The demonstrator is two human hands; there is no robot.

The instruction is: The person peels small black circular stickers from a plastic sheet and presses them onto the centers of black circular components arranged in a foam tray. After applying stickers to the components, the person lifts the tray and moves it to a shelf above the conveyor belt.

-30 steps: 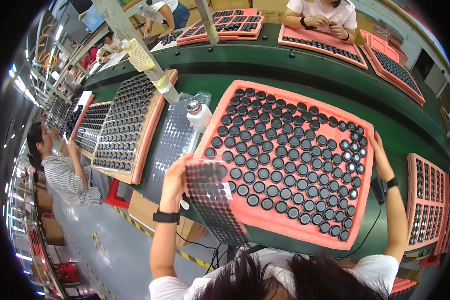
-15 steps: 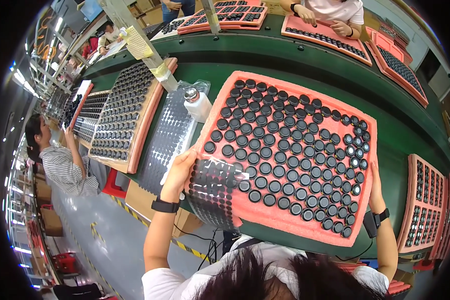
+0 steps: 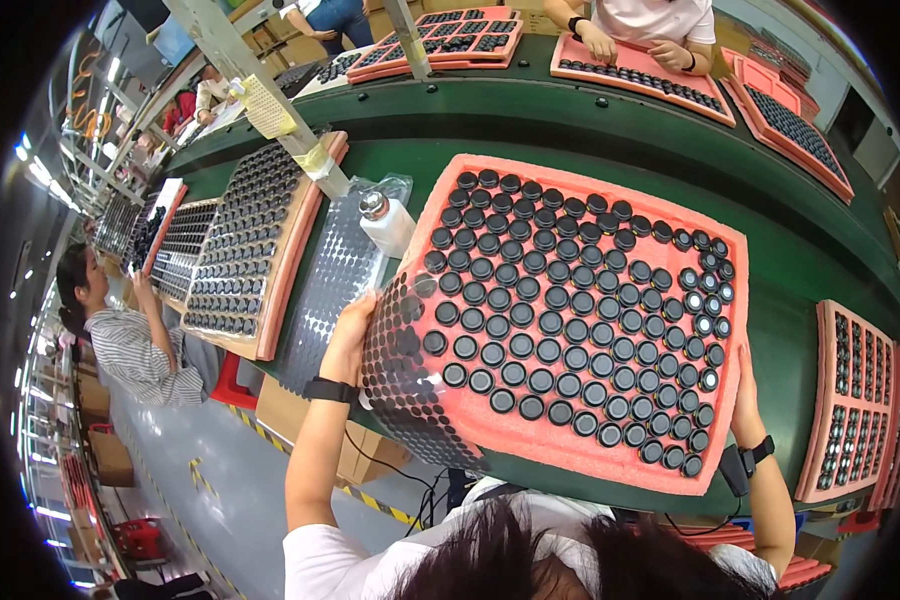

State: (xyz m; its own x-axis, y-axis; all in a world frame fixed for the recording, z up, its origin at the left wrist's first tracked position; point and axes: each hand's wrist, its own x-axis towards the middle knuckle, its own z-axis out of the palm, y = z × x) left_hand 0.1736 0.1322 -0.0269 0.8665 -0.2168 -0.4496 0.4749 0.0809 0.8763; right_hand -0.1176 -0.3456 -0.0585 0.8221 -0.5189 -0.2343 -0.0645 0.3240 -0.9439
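Note:
A pink foam tray (image 3: 550, 440) full of round black caps (image 3: 560, 300) lies in front of me on the green bench. My left hand (image 3: 351, 335) grips the tray's left edge, its fingers partly hidden by the edge and a clear sheet. That clear sheet of black round dots (image 3: 395, 345) drapes over the tray's near left corner and hangs below it. On the opposite side, my right hand (image 3: 745, 395) holds the tray's right edge, with most fingers out of sight underneath. A few caps at the right show pale, shiny tops.
A white bottle with a metal top (image 3: 386, 224) stands on another dotted sheet (image 3: 332, 285) left of the tray. Filled trays (image 3: 245, 250) line the left; a compartmented pink tray (image 3: 850, 400) lies right. A co-worker's hands (image 3: 598, 45) work across the bench; another person (image 3: 140, 340) stands left.
The clear dotted sheet has slid left off the caps and curls over the tray's left edge. The tray has shifted slightly left, with both hands still at its sides.

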